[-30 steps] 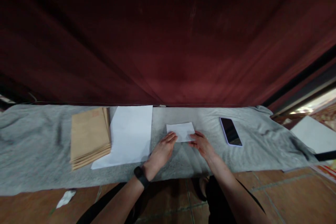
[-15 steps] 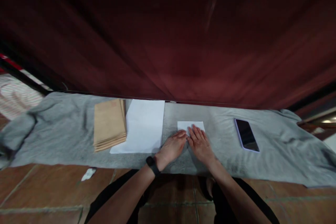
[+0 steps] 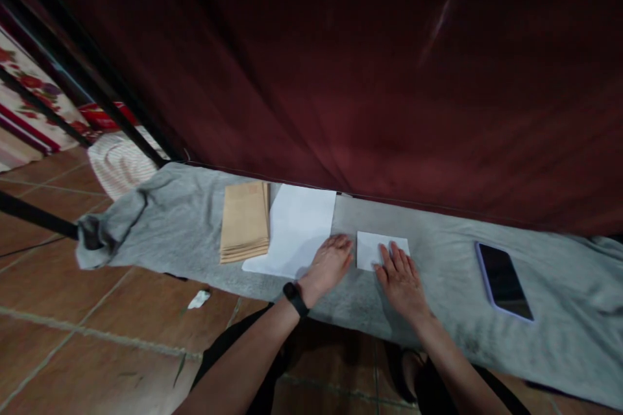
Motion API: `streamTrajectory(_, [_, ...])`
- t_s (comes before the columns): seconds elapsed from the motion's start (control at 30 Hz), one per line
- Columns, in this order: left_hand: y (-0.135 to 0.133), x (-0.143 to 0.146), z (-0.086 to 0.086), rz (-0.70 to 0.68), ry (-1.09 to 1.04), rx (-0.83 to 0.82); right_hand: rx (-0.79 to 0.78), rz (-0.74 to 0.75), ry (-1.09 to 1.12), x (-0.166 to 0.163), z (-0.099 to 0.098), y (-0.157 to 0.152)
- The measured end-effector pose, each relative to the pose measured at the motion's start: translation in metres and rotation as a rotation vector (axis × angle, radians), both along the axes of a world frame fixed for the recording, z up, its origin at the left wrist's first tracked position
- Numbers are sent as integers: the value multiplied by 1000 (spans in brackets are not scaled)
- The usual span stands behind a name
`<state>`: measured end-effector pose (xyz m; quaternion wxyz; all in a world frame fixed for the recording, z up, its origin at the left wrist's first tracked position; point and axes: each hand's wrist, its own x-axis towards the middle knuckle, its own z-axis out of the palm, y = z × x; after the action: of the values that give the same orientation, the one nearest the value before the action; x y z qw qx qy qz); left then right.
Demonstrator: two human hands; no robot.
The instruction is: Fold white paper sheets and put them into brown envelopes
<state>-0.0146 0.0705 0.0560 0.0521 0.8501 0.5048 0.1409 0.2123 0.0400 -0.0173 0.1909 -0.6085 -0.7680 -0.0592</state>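
A small folded white paper [image 3: 374, 248] lies on a grey cloth [image 3: 438, 266] spread over the floor. My right hand [image 3: 402, 275] rests flat on the paper's right part, fingers stretched out. My left hand [image 3: 328, 264], a black band on its wrist, lies on the cloth just left of the paper, fingers loosely extended, near the edge of a larger white sheet [image 3: 298, 228]. Neither hand holds anything.
A stack of brown envelopes [image 3: 244, 220] lies left of the white sheet. A dark phone [image 3: 503, 281] lies on the cloth to the right. A dark red curtain [image 3: 341, 78] hangs behind. A paper scrap [image 3: 198, 299] sits on the tiled floor.
The camera has swung left. My right hand has slid onto the folded paper and lies flat on it; my left hand has drawn off the paper's left edge toward the white sheet.
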Motion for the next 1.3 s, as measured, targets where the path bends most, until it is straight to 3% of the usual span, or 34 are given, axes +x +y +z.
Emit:
streamTrajectory(0.17, [-1, -13, 2, 42, 39, 194, -30, -17, 56, -5, 8, 0])
streamTrajectory(0.43, [-20, 34, -20, -244, 140, 130, -109, -25, 64, -9, 17, 2])
streamTrajectory(0.7, [-17, 34, -29, -250, 120, 58, -95, -1, 52, -2, 18, 5])
streamTrajectory(0.97, [-16, 36, -30, -258, 109, 22, -142, 119, 21, -13, 19, 10])
streamTrajectory(1.3, [-16, 31, -39, -167, 44, 34, -111, -48, 13, 6, 15, 9])
